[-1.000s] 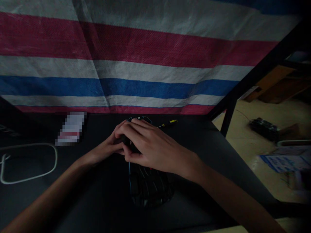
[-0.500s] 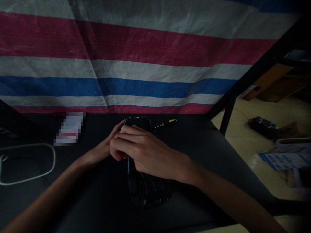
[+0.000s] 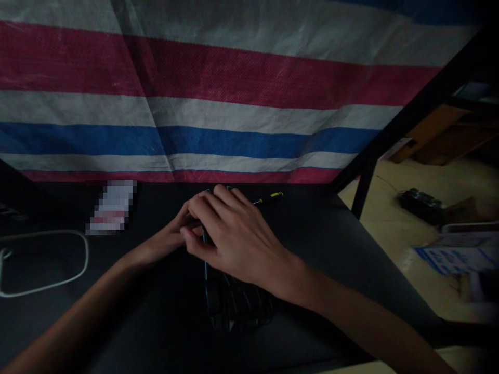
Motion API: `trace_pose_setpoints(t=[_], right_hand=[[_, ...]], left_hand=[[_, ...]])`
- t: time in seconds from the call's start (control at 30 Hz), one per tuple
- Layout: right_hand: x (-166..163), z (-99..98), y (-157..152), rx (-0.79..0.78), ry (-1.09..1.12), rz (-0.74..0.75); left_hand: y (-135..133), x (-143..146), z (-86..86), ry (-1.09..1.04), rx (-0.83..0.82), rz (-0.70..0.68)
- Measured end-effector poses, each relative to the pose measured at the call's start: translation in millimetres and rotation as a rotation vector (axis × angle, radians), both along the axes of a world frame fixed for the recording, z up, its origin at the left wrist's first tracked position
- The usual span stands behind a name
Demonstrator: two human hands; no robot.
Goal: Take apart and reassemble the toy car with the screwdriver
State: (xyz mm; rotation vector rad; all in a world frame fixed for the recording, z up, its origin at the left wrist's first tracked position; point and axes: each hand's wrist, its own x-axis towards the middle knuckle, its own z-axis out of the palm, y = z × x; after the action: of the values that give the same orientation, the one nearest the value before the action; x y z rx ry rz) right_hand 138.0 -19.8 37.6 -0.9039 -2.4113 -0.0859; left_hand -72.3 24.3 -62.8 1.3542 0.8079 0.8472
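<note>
A dark, oblong device with thin blue edge lines (image 3: 234, 304) lies on the black table (image 3: 319, 249) in front of me. My right hand (image 3: 230, 234) rests on its far half, fingers curved over the top and thumb pressed to its left side. My left hand (image 3: 171, 236) comes in from the left and grips the same end, mostly hidden behind the right hand. Just beyond the hands lies a small screwdriver with a yellow and black handle (image 3: 271, 197).
A red, white and blue striped tarp (image 3: 218, 104) hangs behind the table. A white cable loop (image 3: 47, 262) and a blurred-out card (image 3: 113, 206) lie at the left. Right of the table, a black frame post (image 3: 364, 192), the floor, a dark gadget (image 3: 423, 205) and papers (image 3: 456, 257).
My right hand has slid forward over the device's far end and its fingers have stretched out from a curled grip. The left hand has barely moved.
</note>
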Motion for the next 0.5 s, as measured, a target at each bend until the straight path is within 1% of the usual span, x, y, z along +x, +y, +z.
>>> trace_pose_setpoints(t=[0.07,0.17,0.27,0.37,0.5], right_hand=[[2.7,0.4,1.4,0.018,-0.05,-0.035],[11.7,5.2,3.3,-0.04,-0.064,0.063],[20.8,12.7,3.2,-0.137,-0.013,0.188],[24.4,17.2,3.0,-0.24,0.025,0.243],[22.0,16.1,3.8,-0.365,0.11,0.301]], left_hand=[[-2.3,0.9,1.7,0.019,-0.057,0.025],[-4.4,2.5,5.4,0.006,-0.129,0.029],[-4.4,4.3,9.7,-0.008,-0.123,0.006],[-3.9,4.5,12.0,-0.007,-0.114,-0.005],[-3.1,1.7,10.8,0.064,-0.063,0.007]])
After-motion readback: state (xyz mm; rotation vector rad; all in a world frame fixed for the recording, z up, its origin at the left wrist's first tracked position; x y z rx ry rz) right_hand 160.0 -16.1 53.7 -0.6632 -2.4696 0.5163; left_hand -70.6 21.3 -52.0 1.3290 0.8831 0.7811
